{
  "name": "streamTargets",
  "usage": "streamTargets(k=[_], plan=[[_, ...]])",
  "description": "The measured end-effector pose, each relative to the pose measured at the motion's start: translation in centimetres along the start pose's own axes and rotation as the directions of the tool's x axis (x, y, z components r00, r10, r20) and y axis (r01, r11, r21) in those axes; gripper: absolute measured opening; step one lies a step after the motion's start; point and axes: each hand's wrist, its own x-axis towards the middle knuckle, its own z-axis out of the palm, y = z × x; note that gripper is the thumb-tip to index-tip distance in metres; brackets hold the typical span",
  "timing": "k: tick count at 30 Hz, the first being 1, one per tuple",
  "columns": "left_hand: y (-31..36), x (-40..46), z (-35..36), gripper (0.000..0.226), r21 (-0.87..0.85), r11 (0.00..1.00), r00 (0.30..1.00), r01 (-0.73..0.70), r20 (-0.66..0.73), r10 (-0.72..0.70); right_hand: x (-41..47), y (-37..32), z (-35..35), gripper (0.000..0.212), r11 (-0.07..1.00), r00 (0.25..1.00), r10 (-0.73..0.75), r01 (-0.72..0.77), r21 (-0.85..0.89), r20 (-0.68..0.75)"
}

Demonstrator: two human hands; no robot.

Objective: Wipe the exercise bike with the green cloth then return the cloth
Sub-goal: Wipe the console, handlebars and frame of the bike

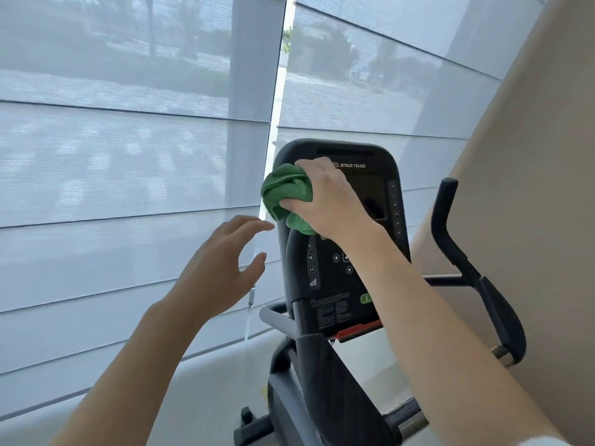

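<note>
Head view: right hand [325, 197] grips bunched green cloth [285, 196], fingers curled over it, pressing it against upper left edge of black exercise-bike console [357, 272]. Cloth bulges out left of hand, past console edge. Left hand [222, 268] hovers near left of console, fingers spread and relaxed, holding nothing, just apart from cloth. Black curved handlebar [467, 268] at right; pale sheer window blinds [128, 156] far behind.
</note>
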Motion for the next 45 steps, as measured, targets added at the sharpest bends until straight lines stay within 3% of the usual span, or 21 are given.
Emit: streamTargets(k=[6, 10, 13, 15, 17, 18, 23, 25, 28, 30, 33, 35, 40, 45], plan=[[-0.9, 0.6, 0.8, 0.045, 0.002, 1.0, 1.0, 0.02, 0.02, -0.02, 3.0, -0.7, 2.8, 0.068, 0.958, 0.983, 0.062, -0.107, -0.265, -0.171], [-1.1, 1.3, 1.7, 0.043, -0.022, 1.0, 0.999, 0.022, 0.042, -0.021, 4.7, -0.2, 2.6, 0.054, 0.958, 0.986, 0.058, -0.098, -0.269, -0.154], [-1.1, 1.6, 2.4, 0.041, -0.034, 0.999, 0.998, 0.017, 0.06, -0.015, 5.2, 0.9, 2.2, 0.055, 0.993, 0.991, 0.064, -0.076, -0.092, -0.121], [-1.1, 1.4, 2.7, 0.04, -0.045, 0.999, 0.997, 0.023, 0.07, -0.02, 5.2, 1.7, 1.9, 0.053, 0.977, 0.996, 0.067, -0.055, 0.205, -0.051], [-1.1, 0.9, 2.9, 0.04, -0.053, 0.998, 0.997, 0.02, 0.073, -0.016, 5.0, 2.4, 1.7, 0.047, 0.811, 0.996, 0.074, -0.086, 0.578, 0.045], [-1.1, 0.6, 2.9, 0.04, -0.059, 0.998, 0.997, 0.016, 0.073, -0.011, 4.9, 2.4, 1.7, 0.045, 0.744, 0.995, 0.084, -0.098, 0.661, 0.054], [-1.4, -0.5, 2.3, 0.038, -0.093, 0.995, 0.998, 0.04, 0.051, -0.035, 4.4, 1.7, 2.7, 0.048, 0.732, 0.979, 0.189, -0.09, 0.676, -0.075], [-1.6, -0.9, 2.1, 0.038, -0.095, 0.994, 0.998, 0.046, 0.04, -0.043, 4.0, 1.1, 3.0, 0.051, 0.842, 0.955, 0.227, -0.094, 0.531, -0.191], [-1.8, -1.6, 1.9, 0.039, -0.095, 0.994, 0.999, 0.049, 0.028, -0.046, 3.5, -0.3, 3.9, 0.04, 0.99, 0.928, 0.138, -0.142, 0.015, -0.346], [-2.1, -1.9, 1.9, 0.039, -0.098, 0.994, 0.998, 0.055, 0.027, -0.053, 3.2, -1.5, 4.9, 0.032, 0.916, 0.933, 0.035, -0.173, -0.362, -0.358], [-2.5, -2.0, 2.2, 0.038, -0.091, 0.994, 0.998, 0.062, 0.03, -0.06, 3.7, -2.6, 5.2, 0.027, 0.814, 0.954, 0.003, -0.177, -0.554, -0.3], [-2.6, -1.8, 2.7, 0.038, -0.087, 0.994, 0.997, 0.065, 0.052, -0.06, 4.5, -2.0, 4.5, 0.034, 0.847, 0.973, 0.006, -0.128, -0.515, -0.233], [-2.3, -2.5, 5.4, 0.04, -0.079, 0.996, 0.99, 0.039, 0.139, -0.028, 5.5, 0.3, 2.6, 0.054, 0.98, 0.992, 0.005, -0.03, -0.198, -0.127], [-1.3, -4.4, 7.7, 0.057, -0.094, 0.994, 0.978, 0.047, 0.207, -0.027, 5.6, 1.3, 1.8, 0.049, 0.979, 0.997, 0.06, -0.051, 0.197, -0.04]])
